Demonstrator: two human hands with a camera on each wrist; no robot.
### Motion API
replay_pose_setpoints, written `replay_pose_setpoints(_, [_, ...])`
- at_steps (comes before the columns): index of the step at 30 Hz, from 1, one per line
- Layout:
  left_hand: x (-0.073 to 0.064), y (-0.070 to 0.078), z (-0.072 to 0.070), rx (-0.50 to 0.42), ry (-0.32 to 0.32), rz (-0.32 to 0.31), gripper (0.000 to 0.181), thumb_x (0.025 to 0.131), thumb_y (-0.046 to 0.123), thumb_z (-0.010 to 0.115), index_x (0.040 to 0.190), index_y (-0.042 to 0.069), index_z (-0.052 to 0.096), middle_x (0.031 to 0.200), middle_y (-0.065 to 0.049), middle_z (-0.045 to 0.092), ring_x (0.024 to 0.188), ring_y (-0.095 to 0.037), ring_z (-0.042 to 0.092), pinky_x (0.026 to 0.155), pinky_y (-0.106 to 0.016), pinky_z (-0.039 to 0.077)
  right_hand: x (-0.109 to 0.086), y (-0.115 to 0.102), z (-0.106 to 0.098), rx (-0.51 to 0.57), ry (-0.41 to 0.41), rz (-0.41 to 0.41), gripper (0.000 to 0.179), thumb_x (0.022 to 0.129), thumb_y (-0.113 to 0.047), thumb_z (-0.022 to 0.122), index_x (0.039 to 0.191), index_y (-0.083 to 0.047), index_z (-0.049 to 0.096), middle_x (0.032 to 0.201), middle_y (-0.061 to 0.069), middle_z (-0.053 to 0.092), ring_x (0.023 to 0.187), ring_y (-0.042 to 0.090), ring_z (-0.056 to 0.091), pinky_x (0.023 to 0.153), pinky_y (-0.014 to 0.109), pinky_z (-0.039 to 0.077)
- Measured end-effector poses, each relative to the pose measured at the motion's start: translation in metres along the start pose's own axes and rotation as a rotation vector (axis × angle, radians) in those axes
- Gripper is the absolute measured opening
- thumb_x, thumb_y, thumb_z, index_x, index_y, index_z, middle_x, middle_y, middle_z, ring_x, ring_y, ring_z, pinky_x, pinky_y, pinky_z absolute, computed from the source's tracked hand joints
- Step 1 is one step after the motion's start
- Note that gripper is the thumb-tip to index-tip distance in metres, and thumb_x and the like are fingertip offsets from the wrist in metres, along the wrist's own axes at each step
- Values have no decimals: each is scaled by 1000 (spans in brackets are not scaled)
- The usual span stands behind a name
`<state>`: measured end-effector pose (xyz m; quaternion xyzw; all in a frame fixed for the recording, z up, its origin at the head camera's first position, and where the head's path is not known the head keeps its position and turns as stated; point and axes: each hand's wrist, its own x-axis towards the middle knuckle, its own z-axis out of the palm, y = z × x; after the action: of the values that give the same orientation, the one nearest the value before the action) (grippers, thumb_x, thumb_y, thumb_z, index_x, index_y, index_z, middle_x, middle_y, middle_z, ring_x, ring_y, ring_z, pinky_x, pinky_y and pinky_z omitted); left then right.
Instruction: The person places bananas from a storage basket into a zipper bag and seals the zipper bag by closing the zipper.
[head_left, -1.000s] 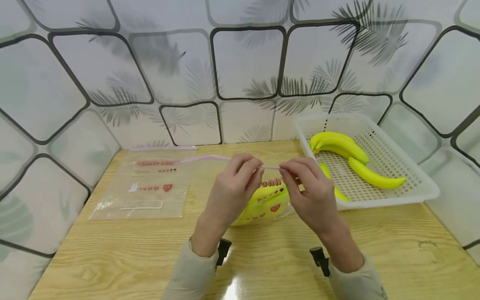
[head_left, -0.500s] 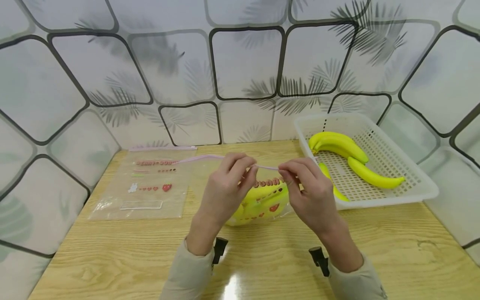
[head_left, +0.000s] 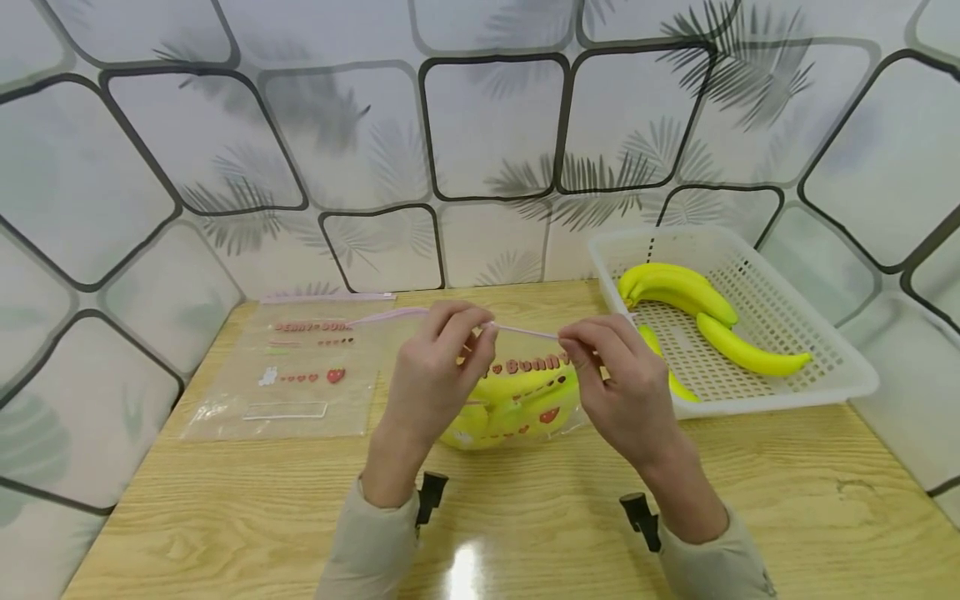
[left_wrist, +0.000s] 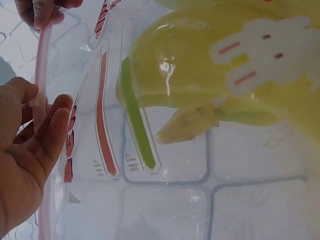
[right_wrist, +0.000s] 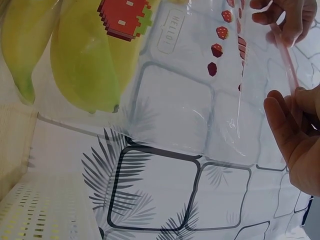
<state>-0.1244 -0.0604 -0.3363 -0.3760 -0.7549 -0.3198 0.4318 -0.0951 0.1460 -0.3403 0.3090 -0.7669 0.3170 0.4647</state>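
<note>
A clear zip bag (head_left: pixel 536 408) with bananas (left_wrist: pixel 175 55) inside stands in the middle of the table, printed with red lettering, hearts and a bunny. Its pink zip strip (head_left: pixel 527 332) runs between my hands along the top. My left hand (head_left: pixel 429 379) pinches this strip left of the middle with thumb and fingers. At the strip's right part, my right hand (head_left: pixel 628 392) pinches it too. The right wrist view shows a strawberry print (right_wrist: pixel 125 17) on the bag, with the fruit behind it. My fingers partly hide the exact grip points.
A second printed zip bag (head_left: pixel 315 354) lies flat at the left. To the right stands a white perforated basket (head_left: pixel 813 325) holding several bananas (head_left: pixel 678 287). A patterned cloth wall (head_left: pixel 495 125) encloses the wooden table (head_left: pixel 555 525) at the back and sides.
My left hand has slid leftward along the zip strip, so more strip and lettering show between the hands. The right hand has stayed in place.
</note>
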Motion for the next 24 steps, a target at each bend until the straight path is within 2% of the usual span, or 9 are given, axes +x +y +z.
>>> replay_pose_setpoints(7, [0,-4,-6,39,-1,-2,6,91,1,66,96,-2,68,93,-15,63,62,-17,63,52,-24,53,0,0,-1,-2,5,1,30,102,-20,57,92,5,69,89,14,65,66,15,57,57,16,49])
replay_pose_setpoints(24, [-3,-10,-17,51,4,-20,6,89,-1,67,95,-3,67,93,-15,63,63,-18,64,50,-25,51,-1,2,-2,11,11,1,30,102,-20,56,92,5,69,88,13,65,66,15,57,57,15,49])
